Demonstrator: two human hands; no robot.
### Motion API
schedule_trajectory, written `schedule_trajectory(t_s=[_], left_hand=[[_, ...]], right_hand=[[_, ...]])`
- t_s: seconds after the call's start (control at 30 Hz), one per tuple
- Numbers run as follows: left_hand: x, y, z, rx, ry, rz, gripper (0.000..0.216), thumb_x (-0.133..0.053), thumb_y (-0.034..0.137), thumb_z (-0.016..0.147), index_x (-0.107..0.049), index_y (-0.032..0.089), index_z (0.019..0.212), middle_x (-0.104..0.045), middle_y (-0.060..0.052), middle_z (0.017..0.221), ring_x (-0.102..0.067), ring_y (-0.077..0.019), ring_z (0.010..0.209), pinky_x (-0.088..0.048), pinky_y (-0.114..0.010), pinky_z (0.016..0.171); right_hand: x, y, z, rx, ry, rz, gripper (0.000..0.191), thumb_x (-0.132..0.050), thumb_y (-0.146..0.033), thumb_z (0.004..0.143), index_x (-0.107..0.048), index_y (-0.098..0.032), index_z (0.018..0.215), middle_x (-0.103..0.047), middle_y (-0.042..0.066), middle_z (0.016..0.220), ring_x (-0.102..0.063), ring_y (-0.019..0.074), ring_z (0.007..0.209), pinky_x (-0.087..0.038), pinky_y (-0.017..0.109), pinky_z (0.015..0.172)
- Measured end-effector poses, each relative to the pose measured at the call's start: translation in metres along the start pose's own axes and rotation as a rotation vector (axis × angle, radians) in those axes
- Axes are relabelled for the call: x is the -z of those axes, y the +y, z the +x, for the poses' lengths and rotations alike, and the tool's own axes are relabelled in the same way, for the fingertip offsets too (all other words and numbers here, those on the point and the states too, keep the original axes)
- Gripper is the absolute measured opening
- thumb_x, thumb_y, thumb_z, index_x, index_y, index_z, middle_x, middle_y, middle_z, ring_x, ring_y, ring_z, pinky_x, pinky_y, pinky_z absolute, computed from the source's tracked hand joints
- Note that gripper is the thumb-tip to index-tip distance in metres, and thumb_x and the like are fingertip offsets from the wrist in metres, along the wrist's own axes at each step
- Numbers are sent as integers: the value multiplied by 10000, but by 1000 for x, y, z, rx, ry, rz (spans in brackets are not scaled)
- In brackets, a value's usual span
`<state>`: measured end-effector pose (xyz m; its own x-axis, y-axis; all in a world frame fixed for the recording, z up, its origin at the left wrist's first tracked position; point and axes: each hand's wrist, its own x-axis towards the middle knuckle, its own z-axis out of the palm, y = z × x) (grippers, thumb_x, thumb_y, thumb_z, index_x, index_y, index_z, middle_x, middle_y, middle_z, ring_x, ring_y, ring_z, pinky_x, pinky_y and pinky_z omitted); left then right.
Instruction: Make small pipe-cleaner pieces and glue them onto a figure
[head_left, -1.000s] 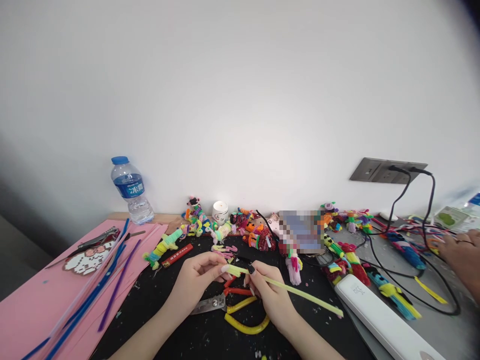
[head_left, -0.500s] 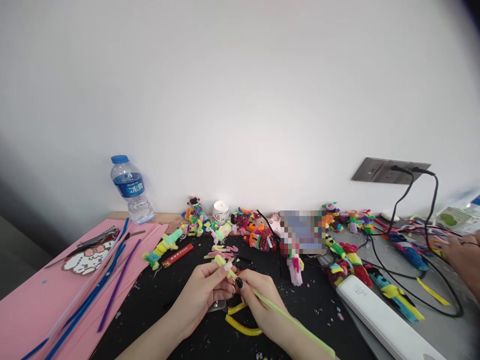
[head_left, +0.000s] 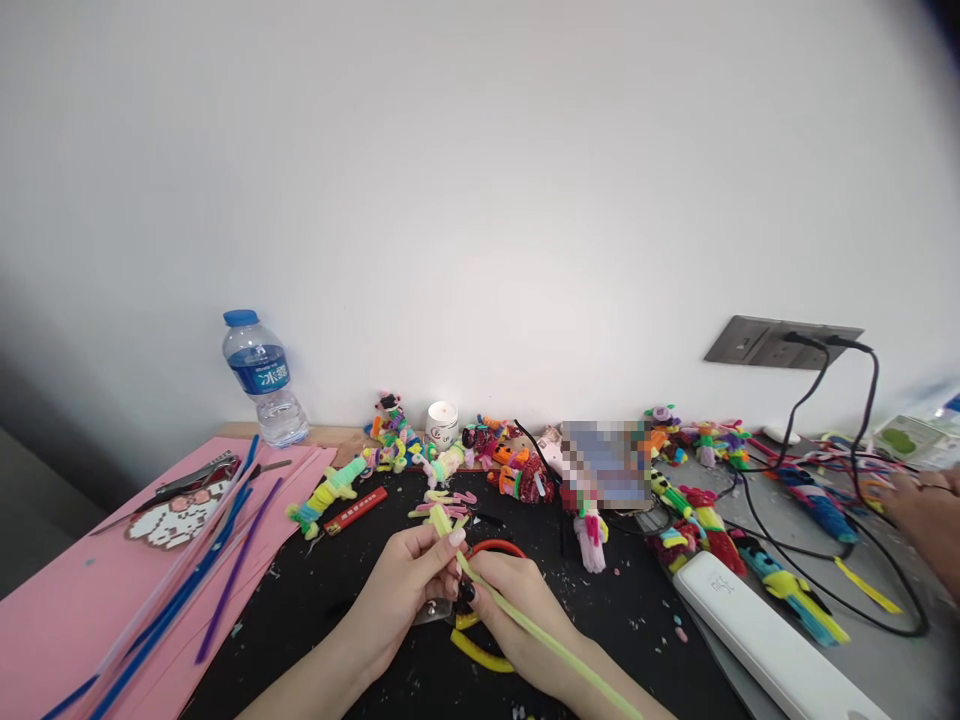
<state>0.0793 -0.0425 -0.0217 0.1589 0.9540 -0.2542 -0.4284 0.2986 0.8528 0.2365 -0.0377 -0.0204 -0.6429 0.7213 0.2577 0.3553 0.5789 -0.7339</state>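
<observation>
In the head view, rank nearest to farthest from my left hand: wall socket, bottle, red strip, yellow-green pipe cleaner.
1. Yellow-green pipe cleaner, pinched in the left hand.
2. Red strip, to the hand's left.
3. Bottle, farther left by the wall.
4. Wall socket, far right.

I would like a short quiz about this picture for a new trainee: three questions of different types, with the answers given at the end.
1. Which thing does the left hand pinch?
A) a purple strip
B) a yellow-green strip
C) a blue strip

2. True or false: the cap on the bottle is red.

3. Fill the gap: the long white object lies to the ____ of the right hand.

Key: 1. B; 2. False, it is blue; 3. right.
</observation>
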Motion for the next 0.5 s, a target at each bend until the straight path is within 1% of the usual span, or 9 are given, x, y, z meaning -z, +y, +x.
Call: schedule_trajectory(t_s=[0.1,0.2,0.27,0.33,0.43,0.5], left_hand=[[1,2,1,-58,21,93,331,-693,401,695,-547,125,585,-532,36,516,-451,-50,440,-373,-164,469],[2,3,-1,-84,-14,250,317,-660,390,728,-543,127,595,-532,33,500,-452,-61,428,-351,-171,451],[3,3,-3,-56,-69,335,315,-652,386,731,-533,130,591,-535,31,488,-453,-65,410,-338,-172,431],[3,2,-4,-27,-144,376,299,-659,380,722,-532,135,605,-542,31,489,-459,-70,401,-348,-175,421],[2,2,-5,-14,-264,392,276,-661,380,716,-549,139,642,-536,38,495,-460,-75,394,-388,-186,415],[1,2,-6,4,-323,399,276,-663,380,714,-548,140,639,-523,41,493,-454,-73,389,-399,-187,406]], right_hand=[[0,0,0,-55,86,62,273,-386,-267,913,-498,-166,687,-481,-19,638,-426,102,606,-317,212,591],[-1,4,-1,-120,195,199,341,-402,-325,906,-471,-160,616,-411,-37,560,-374,89,537,-281,210,525],[-2,8,-1,-160,229,331,369,-396,-373,903,-450,-161,605,-378,-42,555,-334,83,511,-259,208,487],[-3,12,-2,-197,250,416,402,-389,-410,901,-414,-166,582,-350,-45,552,-308,81,505,-247,207,472],[-6,16,-3,-227,259,464,431,-383,-447,897,-366,-174,563,-315,-50,538,-282,83,508,-241,211,475],[-7,17,-4,-247,252,474,435,-386,-470,890,-360,-176,570,-318,-48,547,-289,88,525,-253,212,489]])
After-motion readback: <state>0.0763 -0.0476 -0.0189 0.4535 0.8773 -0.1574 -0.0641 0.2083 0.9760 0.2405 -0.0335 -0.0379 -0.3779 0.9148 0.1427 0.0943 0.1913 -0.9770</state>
